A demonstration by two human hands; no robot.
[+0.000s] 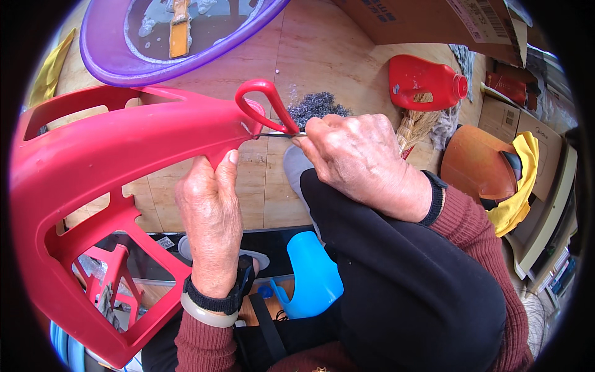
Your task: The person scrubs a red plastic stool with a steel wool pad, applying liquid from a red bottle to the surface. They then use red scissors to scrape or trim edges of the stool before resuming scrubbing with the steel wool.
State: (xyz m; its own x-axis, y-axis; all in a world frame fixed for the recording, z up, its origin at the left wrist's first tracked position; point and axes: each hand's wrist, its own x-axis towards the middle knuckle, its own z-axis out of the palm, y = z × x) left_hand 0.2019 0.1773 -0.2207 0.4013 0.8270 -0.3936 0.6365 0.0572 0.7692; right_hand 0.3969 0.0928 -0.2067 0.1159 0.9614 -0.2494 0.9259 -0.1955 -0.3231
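A red plastic stool point(116, 139) lies on its side across the left of the view, with one leg pointing toward the middle. My left hand point(211, 195) grips that leg's edge near its foot, thumb on top. In my right hand point(358, 158) is a pair of scissors with red handles point(267, 88); one handle loop stands up above the fist. The scissors' metal part reaches left and touches the leg's end beside a pale scuffed spot. My fingers hide the rest of the scissors.
A purple basin point(100, 56) of soapy water holds a brush with a yellow handle point(179, 39). Dark grey steel-wool-like shreds point(318, 107) lie on the floor near a red plastic jug point(418, 83) and a straw broom point(409, 128). A cut blue plastic container point(314, 274) lies by my legs.
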